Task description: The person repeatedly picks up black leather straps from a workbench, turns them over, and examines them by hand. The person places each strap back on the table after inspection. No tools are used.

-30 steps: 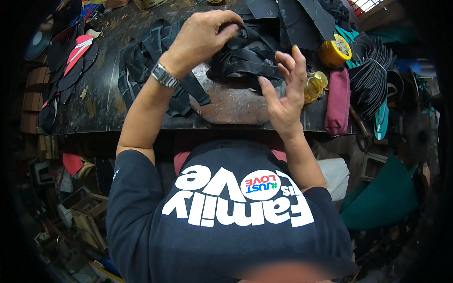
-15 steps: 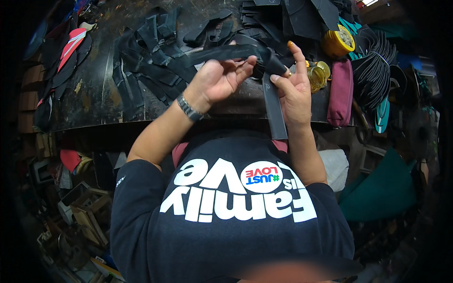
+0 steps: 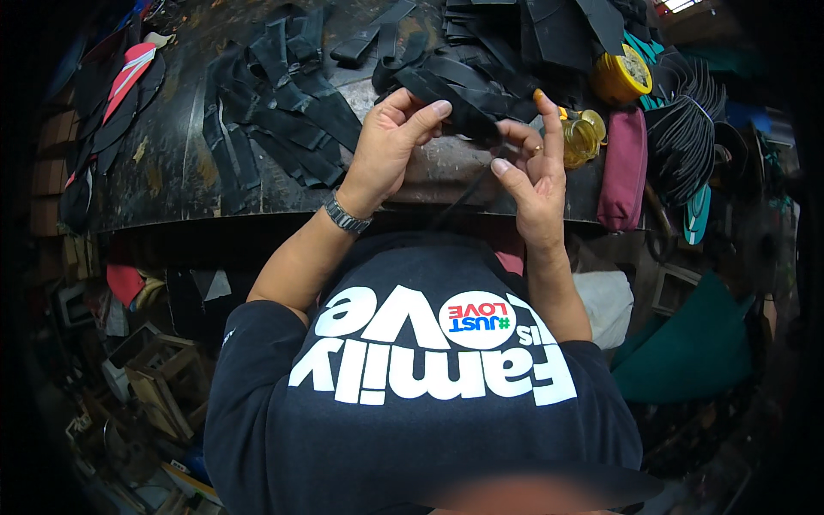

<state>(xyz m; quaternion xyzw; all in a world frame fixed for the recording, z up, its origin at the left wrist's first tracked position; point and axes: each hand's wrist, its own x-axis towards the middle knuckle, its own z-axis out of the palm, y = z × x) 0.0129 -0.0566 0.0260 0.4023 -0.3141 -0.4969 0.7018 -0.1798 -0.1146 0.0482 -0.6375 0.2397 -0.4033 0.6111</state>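
Observation:
A black strip, bent over on itself, hangs above the near part of the workbench. My left hand, with a metal watch on its wrist, pinches the strip between thumb and fingers. My right hand is at the strip's other side. Its fingertips touch the strip where it bends, while the forefinger, orange at the tip, points upward. A narrow tail of the strip, seen edge-on, runs down toward my shirt. How firmly the right fingers grip is partly hidden by blur.
Many similar black strips lie in a heap left on the dark workbench. Farther back are black sheets. At right stand a yellow tub, a yellowish jar, a maroon pouch and a tied black bundle.
My left hand has closed on the strip and turned over. The strip has bunched up between the hands, and its hanging end has swung left and turned edge-on.

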